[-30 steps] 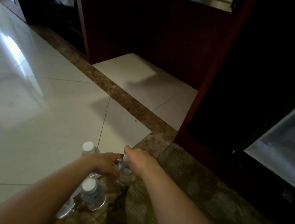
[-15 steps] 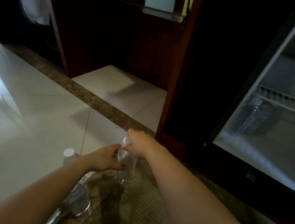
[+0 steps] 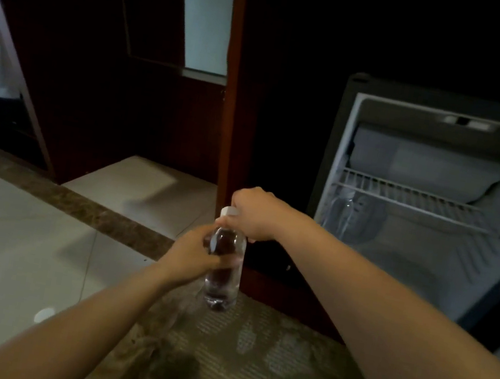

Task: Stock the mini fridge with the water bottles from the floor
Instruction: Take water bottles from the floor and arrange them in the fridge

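Roughly centre of the head view: clear water bottle [image 3: 224, 271], upright, white cap [image 3: 229, 211] on top. Gripped by both hands. Right hand [image 3: 254, 215] closed over the neck from the right, fingers curled just below the cap, cap itself poking out at the left of the knuckles. Left hand [image 3: 194, 256] wrapped round the upper body of the bottle from the left, thumb lying across the front, fingers hidden behind. Lower half of the bottle bare, water visible through it. Base seen against the far edge of a patterned carpet [image 3: 247, 354]; cannot tell whether touching it or lifted clear.

Right of the bottle, apart from it: mini fridge [image 3: 342, 145], door open, pale interior. Inside, a white wire shelf [image 3: 412, 200] across the middle; below it, against the left wall, a second clear bottle [image 3: 342, 211], blurred, pose not readable.

Left of the carpet: glossy pale tile floor [image 3: 19, 233] crossed by a brown stone band. Low on the tiles, a round white top [image 3: 44, 315], just beside the left forearm, whatever lies under it not visible. Dark red wood post [image 3: 232, 87] behind the held bottle, left of the fridge.
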Motion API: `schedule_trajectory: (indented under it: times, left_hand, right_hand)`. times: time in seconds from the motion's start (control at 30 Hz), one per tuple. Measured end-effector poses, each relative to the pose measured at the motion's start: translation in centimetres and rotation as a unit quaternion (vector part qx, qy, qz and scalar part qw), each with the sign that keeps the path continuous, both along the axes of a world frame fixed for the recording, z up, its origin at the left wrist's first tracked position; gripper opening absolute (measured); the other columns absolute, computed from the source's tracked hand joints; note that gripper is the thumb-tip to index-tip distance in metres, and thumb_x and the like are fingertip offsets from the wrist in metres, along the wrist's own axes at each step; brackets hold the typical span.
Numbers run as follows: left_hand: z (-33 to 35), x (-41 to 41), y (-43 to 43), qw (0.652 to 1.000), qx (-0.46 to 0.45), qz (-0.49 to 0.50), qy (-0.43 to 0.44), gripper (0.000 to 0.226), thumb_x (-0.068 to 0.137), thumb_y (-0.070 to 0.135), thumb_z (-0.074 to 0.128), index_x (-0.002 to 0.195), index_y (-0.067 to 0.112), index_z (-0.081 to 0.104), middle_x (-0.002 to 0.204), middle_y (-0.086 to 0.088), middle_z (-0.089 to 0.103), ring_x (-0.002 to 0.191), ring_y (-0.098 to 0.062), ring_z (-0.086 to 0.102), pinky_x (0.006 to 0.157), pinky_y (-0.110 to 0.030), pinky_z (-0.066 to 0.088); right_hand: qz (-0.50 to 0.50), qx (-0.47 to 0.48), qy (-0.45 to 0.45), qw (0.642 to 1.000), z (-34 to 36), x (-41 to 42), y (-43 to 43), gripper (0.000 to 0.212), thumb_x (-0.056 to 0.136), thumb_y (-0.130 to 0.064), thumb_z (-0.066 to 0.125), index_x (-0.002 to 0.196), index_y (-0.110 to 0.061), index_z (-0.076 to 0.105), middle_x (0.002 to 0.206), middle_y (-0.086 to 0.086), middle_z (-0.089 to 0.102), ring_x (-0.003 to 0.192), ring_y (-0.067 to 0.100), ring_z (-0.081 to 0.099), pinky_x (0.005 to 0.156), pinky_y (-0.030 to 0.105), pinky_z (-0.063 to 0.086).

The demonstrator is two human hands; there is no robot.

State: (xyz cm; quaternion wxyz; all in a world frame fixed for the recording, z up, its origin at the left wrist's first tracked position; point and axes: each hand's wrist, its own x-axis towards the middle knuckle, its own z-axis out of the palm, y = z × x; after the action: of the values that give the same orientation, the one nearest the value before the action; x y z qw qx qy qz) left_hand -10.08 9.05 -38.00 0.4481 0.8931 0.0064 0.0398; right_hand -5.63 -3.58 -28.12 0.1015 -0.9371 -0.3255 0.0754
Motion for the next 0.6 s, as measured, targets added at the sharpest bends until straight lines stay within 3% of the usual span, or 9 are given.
schedule_trajectory:
  times: [0.1,0.17,0.23,0.33,0.47,0.53,0.6]
  left_hand:
    - [1.6,1.7,-2.4,0.999,0.026,-0.022,-0.018,0.03,0.073,0.037,0.075,0.091,0.041,0.052,0.087,0.021,0.058,0.083,0.004,0.056,0.065,-0.011,0.04]
    - [2.3,3.2,-4.1,0.999,0.02,-0.033,-0.021,0.033,0.073,0.038,0.075,0.098,0.038,0.054,0.089,0.021,0.058,0.082,0.006,0.053,0.063,-0.009,0.037]
    - [2.8,4.7,-5.5,0.999,0.004,-0.036,-0.022,0.045,0.072,0.04,0.075,0.112,0.029,0.057,0.101,0.015,0.06,0.093,-0.001,0.054,0.072,-0.014,0.042]
    - [3.8,6.9,-8.0,0.999,-0.025,-0.044,-0.019,0.064,0.07,0.042,0.076,0.126,0.019,0.054,0.122,0.003,0.06,0.114,-0.015,0.054,0.092,-0.031,0.046]
    - [4.9,9.6,-11.4,0.996,-0.051,-0.063,-0.035,0.035,0.074,0.032,0.075,0.104,0.028,0.056,0.102,0.005,0.063,0.094,-0.01,0.059,0.077,-0.019,0.046]
    - [5.0,11.1,-13.1,0.995,-0.053,-0.074,-0.04,0.037,0.075,0.031,0.074,0.108,0.025,0.057,0.105,0.003,0.064,0.098,-0.012,0.061,0.075,-0.017,0.046]
    - [5.1,12.6,-14.8,0.996,-0.036,-0.077,-0.031,0.051,0.076,0.032,0.074,0.121,0.017,0.056,0.117,-0.002,0.063,0.108,-0.017,0.059,0.083,-0.022,0.047]
  right_hand:
    - [-0.028,0.009,-0.022,0.999,0.4,1.2,-2.8,0.032,0.093,-0.043,0.049,0.099,-0.011,0.055,0.076,-0.001,0.053,0.071,0.017,0.057,0.053,0.027,0.037]
    - [-0.04,0.022,-0.035,0.998,0.6,2.2,-4.7,0.031,0.094,-0.043,0.046,0.102,-0.013,0.05,0.084,0.0,0.051,0.078,0.019,0.052,0.06,0.028,0.036]
    - [-0.051,0.046,-0.038,0.997,1.1,2.8,-6.4,0.03,0.095,-0.042,0.045,0.102,-0.013,0.046,0.091,0.003,0.051,0.08,0.021,0.048,0.068,0.032,0.037]
    - [-0.048,0.078,-0.073,0.993,1.7,3.9,-8.8,0.023,0.096,-0.037,0.043,0.091,-0.014,0.043,0.088,0.004,0.048,0.079,0.023,0.049,0.067,0.033,0.035]
    - [-0.087,0.148,-0.096,0.981,1.3,5.9,-11.8,0.034,0.097,-0.038,0.044,0.106,-0.005,0.048,0.095,0.011,0.053,0.094,0.03,0.055,0.074,0.036,0.041]
    - [-0.116,0.177,-0.087,0.974,0.8,7.3,-13.4,0.038,0.096,-0.041,0.043,0.113,-0.007,0.047,0.108,0.012,0.057,0.102,0.031,0.054,0.081,0.039,0.042]
    - [-0.135,0.202,-0.095,0.965,0.1,8.6,-15.0,0.036,0.096,-0.041,0.043,0.112,-0.009,0.047,0.113,0.011,0.059,0.104,0.03,0.055,0.081,0.037,0.041]
